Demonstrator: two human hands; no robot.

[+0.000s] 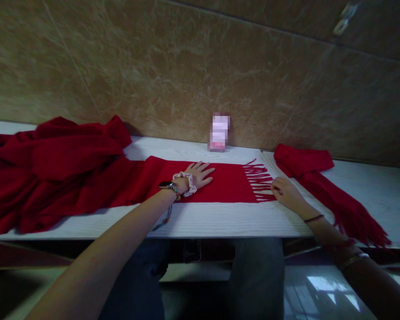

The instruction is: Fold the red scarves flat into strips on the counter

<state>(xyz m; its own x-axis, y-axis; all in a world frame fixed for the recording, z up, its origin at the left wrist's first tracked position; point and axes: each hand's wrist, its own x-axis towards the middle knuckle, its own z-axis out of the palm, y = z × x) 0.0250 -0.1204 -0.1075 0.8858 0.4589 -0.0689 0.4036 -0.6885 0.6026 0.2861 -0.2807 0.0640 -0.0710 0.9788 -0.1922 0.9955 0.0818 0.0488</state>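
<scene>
A red scarf [230, 184] lies flat across the white table, its fringe [258, 182] spread toward the right. My left hand [199, 176] rests on the scarf with its fingers spread, holding nothing. At the ends of the fringe, my right hand [286, 194] has its fingers pinched together on the strands. To the left the red cloth runs into a large rumpled heap [76, 166]. A separate red scarf [323, 186], loosely folded and fringed, lies just beyond my right hand.
A phone-like object, blurred out, [219, 132] stands against the brown marbled wall [173, 75] behind the white table [226, 220]. A socket or fitting [345, 18] is on the wall at upper right. My legs are below the table's front edge.
</scene>
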